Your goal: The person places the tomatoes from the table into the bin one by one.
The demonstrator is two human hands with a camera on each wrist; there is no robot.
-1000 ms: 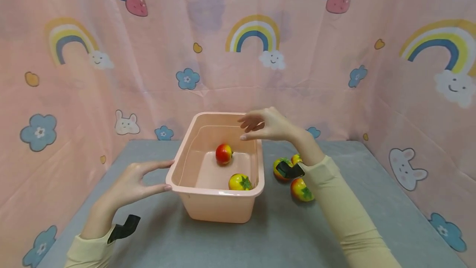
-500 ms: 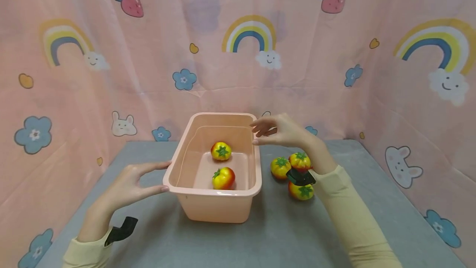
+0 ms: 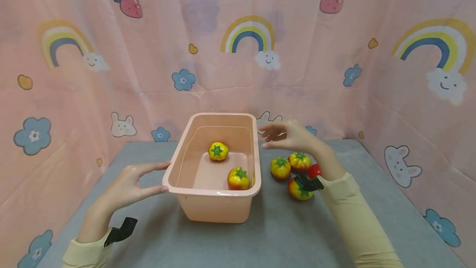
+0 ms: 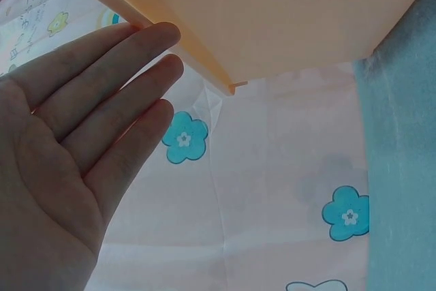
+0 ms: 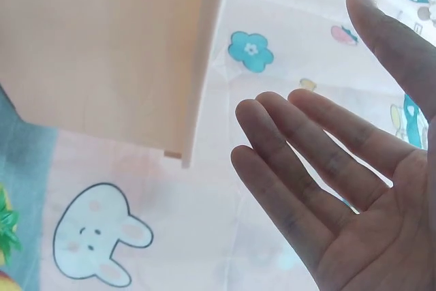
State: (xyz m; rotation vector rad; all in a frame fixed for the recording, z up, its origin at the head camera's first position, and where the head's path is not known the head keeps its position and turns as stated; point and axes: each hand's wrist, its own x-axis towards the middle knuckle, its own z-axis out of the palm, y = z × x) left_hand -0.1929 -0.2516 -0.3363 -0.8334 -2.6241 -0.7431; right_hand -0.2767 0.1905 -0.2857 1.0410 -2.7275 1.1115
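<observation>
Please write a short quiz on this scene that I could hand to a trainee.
1. Count: how many fruits lie inside the bin?
2. True or false: the right hand is empty and to the right of the bin.
3. Fill in the part: the left hand touches the bin at its ____.

Key: 1. Two. 2. True. 3. Rim.

Right wrist [image 3: 331,163] partly hides red fruit [image 3: 314,171]; black strap [image 3: 310,184] overlaps front fruit [image 3: 298,195]
</observation>
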